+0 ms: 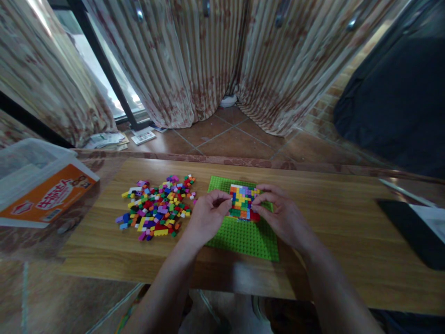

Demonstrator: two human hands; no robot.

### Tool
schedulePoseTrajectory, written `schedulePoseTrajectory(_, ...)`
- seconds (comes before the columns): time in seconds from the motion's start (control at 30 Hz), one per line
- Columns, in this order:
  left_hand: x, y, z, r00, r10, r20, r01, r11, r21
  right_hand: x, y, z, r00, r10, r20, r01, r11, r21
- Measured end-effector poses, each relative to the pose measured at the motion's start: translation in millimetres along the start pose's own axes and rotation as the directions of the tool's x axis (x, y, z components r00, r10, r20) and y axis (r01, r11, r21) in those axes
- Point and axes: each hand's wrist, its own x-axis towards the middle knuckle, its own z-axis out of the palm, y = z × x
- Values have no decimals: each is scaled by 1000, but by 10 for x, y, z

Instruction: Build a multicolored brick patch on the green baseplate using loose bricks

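A block of multi-coloured toy bricks point(241, 198) sits on the upper part of a green studded baseplate point(243, 236). My left hand point(208, 215) is closed, its thumb and curled fingers against the block's left side. At the opposite side, my right hand point(283, 213) has thumb and fingers pinched at the block's right edge. By its fingertips, a red brick point(255, 216) shows at the lower right corner. Whether a separate small brick is between those fingers is hidden.
A loose heap of small coloured bricks point(156, 206) lies left on the wooden table point(333, 222). Beyond the left end stands a clear plastic box point(34, 157) with an orange label. A black flat object point(410, 232) lies at the right end, beside white paper point(429, 220).
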Motion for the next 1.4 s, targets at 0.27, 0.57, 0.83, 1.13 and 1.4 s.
schedulePoseTrajectory(0.27,1,6,-5,1000,-6,10,6,1000,27,-2,-40,7,1000,28,1,-28,999,20)
schedulePoseTrajectory(0.57,16,-31,-4,1000,-4,24,2,998,57,-1,-60,13,999,45,3,-45,997,65)
schedulePoseTrajectory(0.83,30,-70,-17,999,9,44,-13,996,91,2,-52,3,1000,25,15,-25,999,30)
schedulePoseTrajectory(1.13,23,-63,-3,1000,9,26,-12,995,98,12,-37,-14,999,-6,39,5,1000,5)
schedulePoseTrajectory(1.4,39,-78,-4,999,35,20,-37,993,109,15,-66,-18,999,-21,47,22,999,-33)
